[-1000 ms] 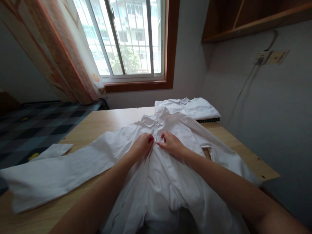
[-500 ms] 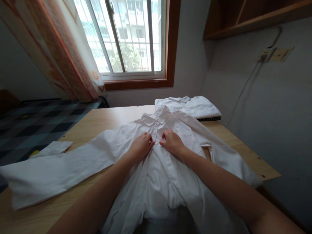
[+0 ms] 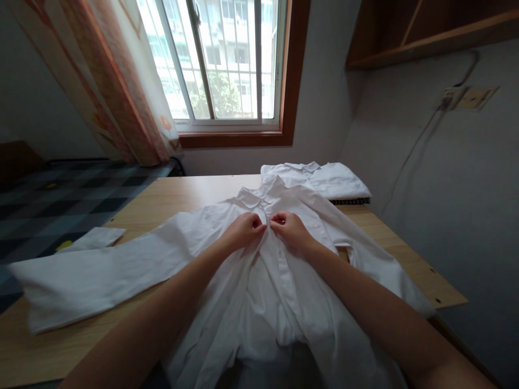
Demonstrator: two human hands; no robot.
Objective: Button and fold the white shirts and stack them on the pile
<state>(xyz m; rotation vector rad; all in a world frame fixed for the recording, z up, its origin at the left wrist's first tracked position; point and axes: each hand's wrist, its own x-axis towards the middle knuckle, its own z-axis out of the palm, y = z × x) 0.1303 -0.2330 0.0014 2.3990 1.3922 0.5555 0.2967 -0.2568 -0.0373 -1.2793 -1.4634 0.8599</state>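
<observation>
A white long-sleeved shirt [image 3: 263,302] lies front up, its collar at the far end and its lower front hanging open toward me. At the upper chest, my left hand [image 3: 248,229] pinches one front edge. My right hand [image 3: 290,229] pinches the opposite edge just beside it, thumb and fingertips together. The fingertips of both hands almost meet at the placket, where the cloth is lifted slightly. Whether a button is between the fingers is too small to tell. One sleeve stretches out to the left, the other down to the right.
The shirt is spread on a wooden table [image 3: 190,190]. A folded white shirt [image 3: 324,181] rests on a dark-edged thing at the back right. On the left is a bed with a checked cover [image 3: 97,189]. A window, curtain, wall shelf [image 3: 425,40] and socket [image 3: 466,99] surround the table.
My hands have drawn closer together and raised the front edges a little toward the collar. The whole view has shifted slightly.
</observation>
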